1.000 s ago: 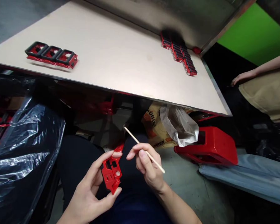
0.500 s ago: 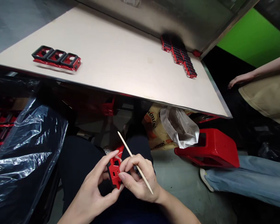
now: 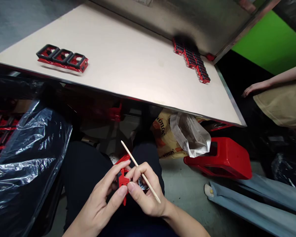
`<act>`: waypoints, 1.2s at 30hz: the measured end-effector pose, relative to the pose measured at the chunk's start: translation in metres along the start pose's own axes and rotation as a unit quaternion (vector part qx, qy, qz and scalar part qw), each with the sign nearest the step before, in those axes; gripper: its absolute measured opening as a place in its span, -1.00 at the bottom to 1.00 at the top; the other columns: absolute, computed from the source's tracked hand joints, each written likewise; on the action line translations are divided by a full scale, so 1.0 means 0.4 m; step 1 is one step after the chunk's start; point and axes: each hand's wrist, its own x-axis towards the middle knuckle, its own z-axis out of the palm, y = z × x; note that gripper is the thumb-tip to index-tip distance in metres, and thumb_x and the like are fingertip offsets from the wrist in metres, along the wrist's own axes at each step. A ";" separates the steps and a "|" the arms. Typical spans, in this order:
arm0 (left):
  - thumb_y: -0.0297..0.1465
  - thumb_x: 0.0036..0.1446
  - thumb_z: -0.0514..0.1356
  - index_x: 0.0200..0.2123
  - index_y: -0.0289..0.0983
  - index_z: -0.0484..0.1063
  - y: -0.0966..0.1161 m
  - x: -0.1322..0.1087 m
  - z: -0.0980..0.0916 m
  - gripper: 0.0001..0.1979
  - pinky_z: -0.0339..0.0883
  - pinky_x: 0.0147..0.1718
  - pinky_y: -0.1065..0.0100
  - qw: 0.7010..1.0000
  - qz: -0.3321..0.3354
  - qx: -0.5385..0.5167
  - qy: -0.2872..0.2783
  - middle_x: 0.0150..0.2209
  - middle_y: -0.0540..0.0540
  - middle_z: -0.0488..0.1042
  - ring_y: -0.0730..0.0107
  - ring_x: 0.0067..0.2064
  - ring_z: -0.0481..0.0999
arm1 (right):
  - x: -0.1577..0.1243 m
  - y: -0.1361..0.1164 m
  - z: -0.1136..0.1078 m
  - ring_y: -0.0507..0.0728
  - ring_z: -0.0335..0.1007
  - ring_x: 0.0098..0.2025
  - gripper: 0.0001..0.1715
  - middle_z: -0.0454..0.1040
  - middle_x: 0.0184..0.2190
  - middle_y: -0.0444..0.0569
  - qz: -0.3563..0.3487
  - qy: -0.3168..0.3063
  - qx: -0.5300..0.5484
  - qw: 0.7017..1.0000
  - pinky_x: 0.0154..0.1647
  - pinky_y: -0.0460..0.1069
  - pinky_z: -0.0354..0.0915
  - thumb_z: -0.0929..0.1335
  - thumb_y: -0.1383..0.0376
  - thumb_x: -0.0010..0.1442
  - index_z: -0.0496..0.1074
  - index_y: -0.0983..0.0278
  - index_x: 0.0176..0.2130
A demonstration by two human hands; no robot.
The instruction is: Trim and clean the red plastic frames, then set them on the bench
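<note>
Over my lap, my left hand (image 3: 107, 194) is closed round a small red and black plastic part (image 3: 124, 181). Its thumb presses on the red face and its fingers cover much of the rest. My right hand (image 3: 148, 191) meets the part from the right, thumb and fingertips at its edge. A thin wooden stick (image 3: 140, 171), pointed at the tip, lies slantwise across the fingers of that hand. Something small, dark and shiny (image 3: 142, 184) is tucked in the right palm; I cannot make out what it is.
On the pale table (image 3: 128, 65) stand a row of red and black frames (image 3: 61, 59) and a stack of similar parts (image 3: 191, 61). A plastic-covered crate (image 3: 27, 158) is left; a plastic bag (image 3: 189, 135) and red stool (image 3: 227, 158) are right. Another person's hand (image 3: 256, 87) hangs beyond the table.
The red and black part has turned in my left hand, and the left thumb has moved up onto its face. The stick has shifted slightly left. The other person's leg has moved.
</note>
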 end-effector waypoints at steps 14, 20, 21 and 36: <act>0.08 0.33 0.07 0.04 -0.23 0.56 -0.013 0.023 0.030 -0.44 0.44 0.12 0.22 0.995 -0.041 -0.038 0.085 -0.02 -0.13 0.66 0.08 0.07 0.61 | -0.008 0.021 0.020 -0.01 0.12 -0.59 -0.74 0.37 -0.49 -0.19 -0.012 0.012 0.001 1.000 -0.46 -0.04 0.27 0.36 0.15 0.31 0.16 0.14 -0.24; -0.03 0.22 0.28 0.07 -0.08 0.51 0.005 0.015 0.025 -0.57 0.54 -0.15 0.40 0.999 -0.015 -0.034 0.028 -0.01 -0.02 0.66 0.20 -0.08 0.66 | -0.008 0.024 0.009 0.01 0.21 -0.51 -0.80 0.44 -0.35 -0.09 -0.051 -0.011 0.022 0.998 -0.41 -0.05 0.28 0.34 0.17 0.35 0.20 0.16 -0.22; -0.05 0.25 0.26 0.03 -0.08 0.53 0.008 0.015 0.026 -0.63 0.53 -0.16 0.42 0.999 -0.013 -0.034 0.031 -0.04 0.00 0.66 0.23 -0.11 0.66 | -0.007 0.023 0.006 0.02 0.24 -0.48 -0.81 0.44 -0.33 -0.07 -0.060 -0.016 0.021 0.998 -0.41 -0.05 0.28 0.34 0.17 0.35 0.21 0.16 -0.22; 0.11 0.03 0.38 0.17 0.07 0.47 -0.015 0.014 0.025 -0.35 0.48 0.06 0.36 0.996 0.000 -0.082 0.030 0.17 0.03 0.56 0.12 0.16 0.55 | -0.007 0.022 0.008 -0.02 0.19 -0.51 -0.66 0.46 -0.31 -0.10 0.054 0.009 0.114 0.992 -0.44 -0.08 0.20 0.45 0.11 0.28 0.22 0.18 -0.26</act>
